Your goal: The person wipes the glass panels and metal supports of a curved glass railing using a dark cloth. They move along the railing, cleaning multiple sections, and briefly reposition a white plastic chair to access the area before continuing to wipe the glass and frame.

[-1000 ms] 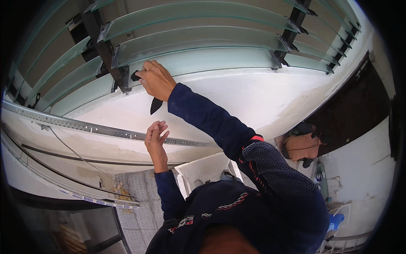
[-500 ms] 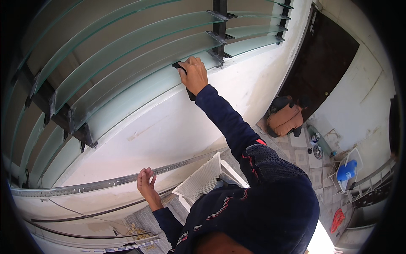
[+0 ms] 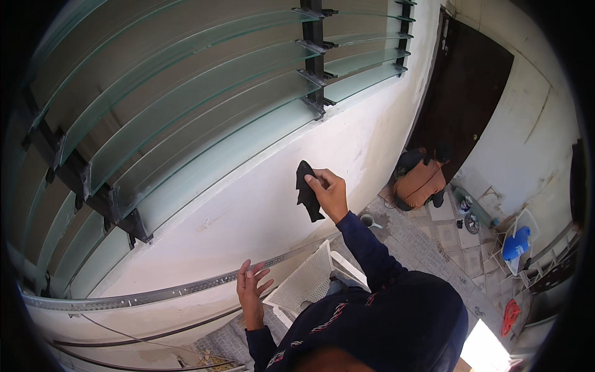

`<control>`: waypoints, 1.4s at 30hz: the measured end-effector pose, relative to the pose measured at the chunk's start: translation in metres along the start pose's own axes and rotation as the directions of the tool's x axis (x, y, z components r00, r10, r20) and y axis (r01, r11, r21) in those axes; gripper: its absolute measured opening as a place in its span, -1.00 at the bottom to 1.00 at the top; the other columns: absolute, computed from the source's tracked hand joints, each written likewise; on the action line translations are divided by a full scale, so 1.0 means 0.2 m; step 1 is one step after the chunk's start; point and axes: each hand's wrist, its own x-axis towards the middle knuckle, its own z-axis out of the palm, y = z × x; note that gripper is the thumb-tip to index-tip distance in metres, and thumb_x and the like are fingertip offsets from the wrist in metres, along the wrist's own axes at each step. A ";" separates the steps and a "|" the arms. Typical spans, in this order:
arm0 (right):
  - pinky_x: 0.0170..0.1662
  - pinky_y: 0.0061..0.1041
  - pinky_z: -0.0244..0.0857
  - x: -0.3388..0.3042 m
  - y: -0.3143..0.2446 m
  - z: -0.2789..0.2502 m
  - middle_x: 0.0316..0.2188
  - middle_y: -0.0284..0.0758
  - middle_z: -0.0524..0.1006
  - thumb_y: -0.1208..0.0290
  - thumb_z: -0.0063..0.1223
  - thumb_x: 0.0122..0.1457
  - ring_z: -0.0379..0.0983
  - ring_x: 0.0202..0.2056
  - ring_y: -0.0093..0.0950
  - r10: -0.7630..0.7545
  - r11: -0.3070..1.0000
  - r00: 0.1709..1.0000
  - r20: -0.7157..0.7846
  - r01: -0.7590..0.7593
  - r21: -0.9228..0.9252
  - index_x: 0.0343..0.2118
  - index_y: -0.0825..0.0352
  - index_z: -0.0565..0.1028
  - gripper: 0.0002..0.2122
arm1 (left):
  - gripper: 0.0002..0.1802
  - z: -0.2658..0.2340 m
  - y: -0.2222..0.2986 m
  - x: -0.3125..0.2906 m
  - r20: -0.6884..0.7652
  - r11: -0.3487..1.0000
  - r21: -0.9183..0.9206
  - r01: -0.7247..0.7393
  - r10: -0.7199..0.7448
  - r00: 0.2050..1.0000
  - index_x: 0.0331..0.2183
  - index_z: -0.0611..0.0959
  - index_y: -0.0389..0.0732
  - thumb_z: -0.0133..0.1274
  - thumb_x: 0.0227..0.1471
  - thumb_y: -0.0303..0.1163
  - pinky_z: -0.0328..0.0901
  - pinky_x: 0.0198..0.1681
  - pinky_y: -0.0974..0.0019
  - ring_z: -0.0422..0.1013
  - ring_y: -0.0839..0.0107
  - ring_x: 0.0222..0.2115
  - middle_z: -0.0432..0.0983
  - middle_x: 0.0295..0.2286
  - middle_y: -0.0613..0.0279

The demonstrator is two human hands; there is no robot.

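Note:
My right hand (image 3: 330,193) pinches a crumpled black cloth (image 3: 307,193), which hangs down in front of the white wall (image 3: 248,192) below the window. Lower and to the left, my left hand (image 3: 251,291) is raised with its fingers apart and nothing in it, near a perforated metal strip (image 3: 186,290) along the wall. Above both hands spans a louvre window with long frosted glass slats (image 3: 242,102), tilted and held in black frames (image 3: 314,68).
A white plastic chair (image 3: 305,279) stands close before me. Another person (image 3: 421,183) crouches by a dark door (image 3: 468,93) at the right. A rack with a blue container (image 3: 516,243) and a red coiled cord (image 3: 511,316) are at far right.
My right hand has come down off the lowest glass slat with the black cloth and now holds it before the wall. My left hand has shifted right, its fingers spreading.

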 end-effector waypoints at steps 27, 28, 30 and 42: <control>-0.12 -0.46 0.32 -0.06 -0.01 -0.26 -0.17 -0.27 0.52 0.46 0.27 -0.01 0.42 -0.10 -0.42 -0.036 0.998 0.807 0.589 0.058 -0.018 -0.18 0.29 0.57 -0.72 | -0.71 0.20 1.80 -0.05 -0.002 -0.074 0.854 -0.516 0.989 -0.145 -0.11 0.55 -0.20 0.11 0.13 -0.32 0.35 -0.21 0.49 0.43 0.54 -0.31 0.49 -0.28 0.26; -0.13 -0.47 0.32 -0.05 0.02 -0.29 -0.18 -0.28 0.53 0.47 0.26 -0.01 0.43 -0.11 -0.43 -0.011 1.000 0.810 0.587 0.014 0.000 -0.20 0.30 0.57 -0.73 | -0.75 0.21 1.92 -0.08 0.047 -0.114 0.855 -0.505 0.989 -0.143 -0.17 0.59 -0.21 0.13 0.12 -0.33 0.37 -0.26 0.50 0.43 0.55 -0.34 0.50 -0.31 0.28; -0.14 -0.48 0.32 -0.01 0.07 -0.34 -0.20 -0.29 0.54 0.47 0.25 0.00 0.45 -0.14 -0.46 0.063 0.996 0.817 0.574 -0.092 0.021 -0.22 0.32 0.57 -0.76 | -0.75 0.25 2.15 -0.06 0.240 -0.293 0.867 -0.404 0.954 -0.178 -0.18 0.61 -0.24 0.14 0.09 -0.36 0.37 -0.31 0.50 0.46 0.52 -0.34 0.53 -0.35 0.27; -0.21 -0.49 0.33 -0.01 0.16 -0.24 -0.28 -0.28 0.57 0.47 0.25 0.00 0.48 -0.21 -0.46 0.016 0.998 0.739 0.674 -0.055 0.035 -0.28 0.35 0.57 -0.80 | -0.58 0.29 2.61 0.27 0.318 -0.439 0.898 0.040 0.708 0.631 -0.10 0.56 -0.34 -0.03 0.17 -0.20 0.30 -0.12 0.10 0.44 -0.01 -0.21 0.53 -0.28 -0.17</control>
